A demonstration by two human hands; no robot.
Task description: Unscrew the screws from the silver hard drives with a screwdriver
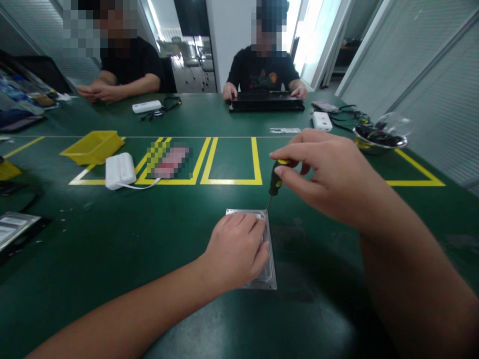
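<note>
A silver hard drive (270,275) lies flat on the green table in front of me, its long side pointing away. My left hand (237,249) rests on top of it, fingers curled over and pressing it down, so most of its face is hidden. Between the thumb and fingers of my right hand (318,174) is a dark green screwdriver (276,182) with yellow spots on its handle. Its shaft slants down, and the tip meets the drive at the far right corner, where any screw is too small to make out.
A yellow bin (93,147) and a white power bank (120,170) cabled to a blurred phone (171,162) stand left. At the right is a metal bowl (379,142) of dark parts. Another drive (17,227) lies far left. Two people sit opposite, one holding a black device (266,103).
</note>
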